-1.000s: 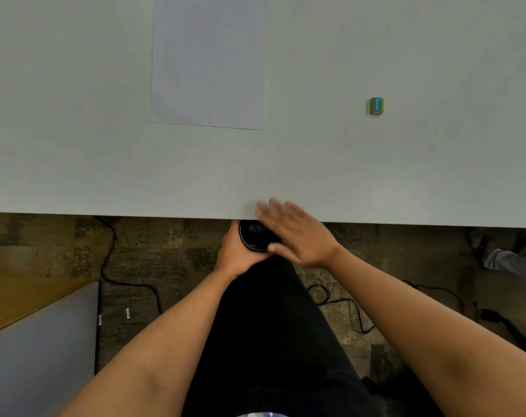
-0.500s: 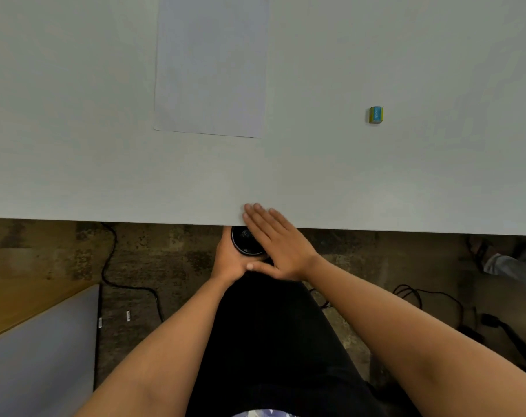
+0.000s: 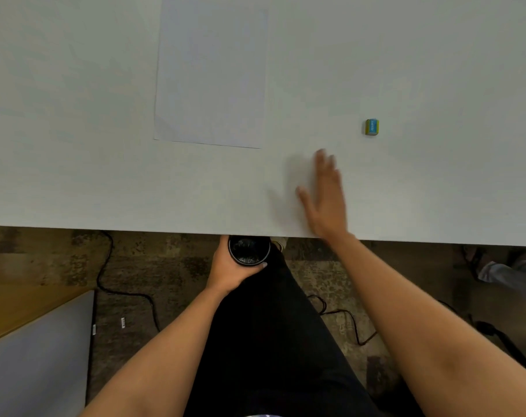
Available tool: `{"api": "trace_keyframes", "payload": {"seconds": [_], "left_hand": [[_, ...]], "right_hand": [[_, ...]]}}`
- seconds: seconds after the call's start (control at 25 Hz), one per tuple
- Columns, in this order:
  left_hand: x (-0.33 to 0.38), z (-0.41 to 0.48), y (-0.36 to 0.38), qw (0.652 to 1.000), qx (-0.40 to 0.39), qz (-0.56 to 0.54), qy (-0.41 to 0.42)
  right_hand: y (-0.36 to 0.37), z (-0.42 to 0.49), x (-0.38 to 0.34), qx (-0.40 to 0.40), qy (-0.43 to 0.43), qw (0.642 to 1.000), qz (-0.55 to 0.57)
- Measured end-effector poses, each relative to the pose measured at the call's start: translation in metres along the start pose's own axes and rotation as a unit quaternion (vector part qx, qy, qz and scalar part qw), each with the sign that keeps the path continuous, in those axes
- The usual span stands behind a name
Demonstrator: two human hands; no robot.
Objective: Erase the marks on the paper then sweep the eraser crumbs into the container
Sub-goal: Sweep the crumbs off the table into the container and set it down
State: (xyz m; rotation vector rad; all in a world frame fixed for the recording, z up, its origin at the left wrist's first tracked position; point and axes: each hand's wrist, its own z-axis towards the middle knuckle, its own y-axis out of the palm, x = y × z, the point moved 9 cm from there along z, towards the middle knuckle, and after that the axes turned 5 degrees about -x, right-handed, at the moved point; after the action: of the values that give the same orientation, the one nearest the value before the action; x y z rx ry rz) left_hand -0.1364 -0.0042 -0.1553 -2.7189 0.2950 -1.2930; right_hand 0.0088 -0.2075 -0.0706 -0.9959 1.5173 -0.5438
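With the container [image 3: 249, 251] gripped by the left hand [image 3: 230, 270] just under the counter [image 3: 75, 182] edge at lower centre, crumbs are best drawn toward it by the flat, spread right hand [image 3: 326, 200], below the paper [image 3: 210, 76].

Soft, even overhead light washes the pale table [image 3: 75, 182], leaving the floor [image 3: 165, 266] beneath dim. The right hand [image 3: 326, 200] is smeared by motion blur, casting a faint shadow to its left. Wide-angle distortion bows the table's near edge.
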Motion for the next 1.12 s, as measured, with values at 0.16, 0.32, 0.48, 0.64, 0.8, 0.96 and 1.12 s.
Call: {"api": "trace_keyframes", "payload": {"seconds": [0.16,0.32,0.48,0.64,0.8,0.96,1.12], "left_hand": [[-0.002,0.001,0.004,1.000,-0.006,0.005,-0.005],[-0.002,0.003,0.020,1.000,-0.014,0.014,-0.007],[0.009,0.004,0.041,0.999,-0.046,-0.015,0.002],[0.013,0.005,0.054,0.998,-0.062,-0.009,-0.008],[0.007,0.008,0.053,0.999,-0.044,0.018,-0.003],[0.007,0.008,0.053,0.999,-0.042,0.017,-0.011],[0.005,0.010,0.053,0.999,-0.026,0.016,-0.023]], "right_hand": [[-0.005,0.023,0.050,-0.031,0.119,0.987,-0.104],[0.051,-0.024,-0.010,-0.162,-0.097,0.961,-0.203],[0.071,-0.058,-0.033,-0.219,-0.178,0.939,-0.196],[0.075,-0.075,-0.053,-0.300,-0.314,0.890,-0.137],[0.009,0.024,-0.004,-0.153,-0.208,0.958,-0.127],[-0.038,0.107,0.061,-0.051,0.006,0.992,-0.116],[0.004,0.085,0.023,-0.108,-0.095,0.971,-0.191]]}}
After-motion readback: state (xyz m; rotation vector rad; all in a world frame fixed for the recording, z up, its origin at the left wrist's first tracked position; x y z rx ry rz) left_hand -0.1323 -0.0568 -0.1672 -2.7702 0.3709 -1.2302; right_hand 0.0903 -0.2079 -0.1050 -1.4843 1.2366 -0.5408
